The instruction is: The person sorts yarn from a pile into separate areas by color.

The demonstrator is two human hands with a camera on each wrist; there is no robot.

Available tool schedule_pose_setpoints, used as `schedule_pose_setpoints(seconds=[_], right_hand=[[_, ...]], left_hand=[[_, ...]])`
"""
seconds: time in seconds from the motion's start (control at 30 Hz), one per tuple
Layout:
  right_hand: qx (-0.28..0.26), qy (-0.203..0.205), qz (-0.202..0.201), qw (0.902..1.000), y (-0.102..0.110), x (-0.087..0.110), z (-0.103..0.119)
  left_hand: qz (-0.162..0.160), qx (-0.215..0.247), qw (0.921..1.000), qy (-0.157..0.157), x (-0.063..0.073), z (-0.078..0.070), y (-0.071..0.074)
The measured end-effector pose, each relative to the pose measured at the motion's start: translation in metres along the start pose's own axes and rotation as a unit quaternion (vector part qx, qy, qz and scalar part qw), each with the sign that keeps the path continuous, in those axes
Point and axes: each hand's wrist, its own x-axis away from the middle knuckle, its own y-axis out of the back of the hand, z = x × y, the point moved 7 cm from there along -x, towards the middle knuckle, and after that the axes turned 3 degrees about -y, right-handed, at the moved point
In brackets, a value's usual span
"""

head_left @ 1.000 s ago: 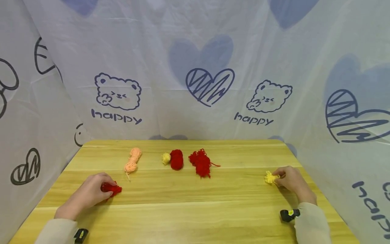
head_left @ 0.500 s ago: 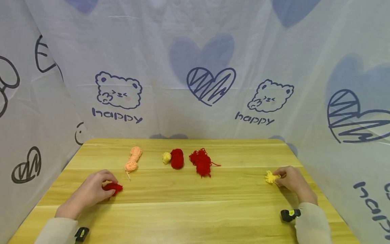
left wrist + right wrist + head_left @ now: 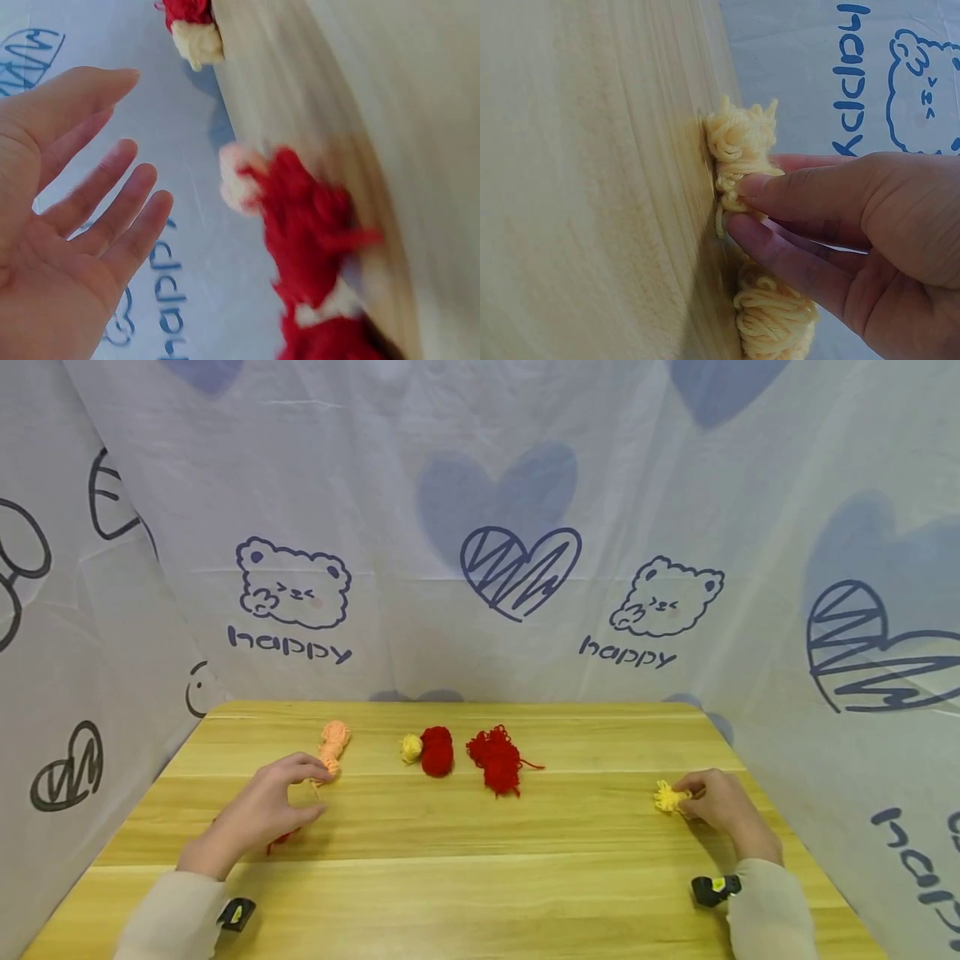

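Note:
My left hand (image 3: 258,810) is raised with fingers spread and holds nothing. A red yarn bundle (image 3: 307,232) lies beside it on the table, mostly hidden under the hand in the head view. Beyond the fingertips is a peach yarn skein (image 3: 335,740), its near end overlapped by the hand in the head view. At the right, my right hand (image 3: 726,810) pinches a yellow yarn bundle (image 3: 742,142) at its narrow waist between thumb and fingers. The bundle's looped ends stick out on both sides of the grip, close to the tabletop.
At the back middle of the wooden table (image 3: 525,893) are a small yellow yarn ball (image 3: 410,748), a dark red skein (image 3: 437,752) touching it, and a looser red yarn bundle (image 3: 498,762) with a trailing strand. A printed white curtain (image 3: 390,485) encloses the back and sides.
My left hand has let go of the red yarn bundle, spread its fingers and moved forward and right toward the peach skein. The right hand keeps its pinch on the yellow bundle.

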Motion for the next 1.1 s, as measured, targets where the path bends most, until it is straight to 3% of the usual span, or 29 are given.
schedule_pose_setpoints(seconds=[0.17,0.53,0.87,1.1], right_hand=[[0.000,0.001,-0.001,1.0000,-0.001,-0.001,-0.001],[0.012,-0.001,-0.003,0.9999,0.000,-0.002,-0.003],[0.011,-0.002,0.003,0.9999,-0.003,-0.004,-0.004],[0.018,-0.002,-0.001,0.9998,-0.002,-0.003,-0.004]], left_hand=[[0.013,0.019,0.9997,-0.006,-0.019,-0.011,-0.015],[0.041,0.059,0.9960,-0.053,-0.066,-0.032,-0.044],[0.077,0.055,0.9952,-0.024,-0.098,-0.029,-0.067],[0.077,0.065,0.9947,-0.024,-0.118,-0.028,-0.078]])
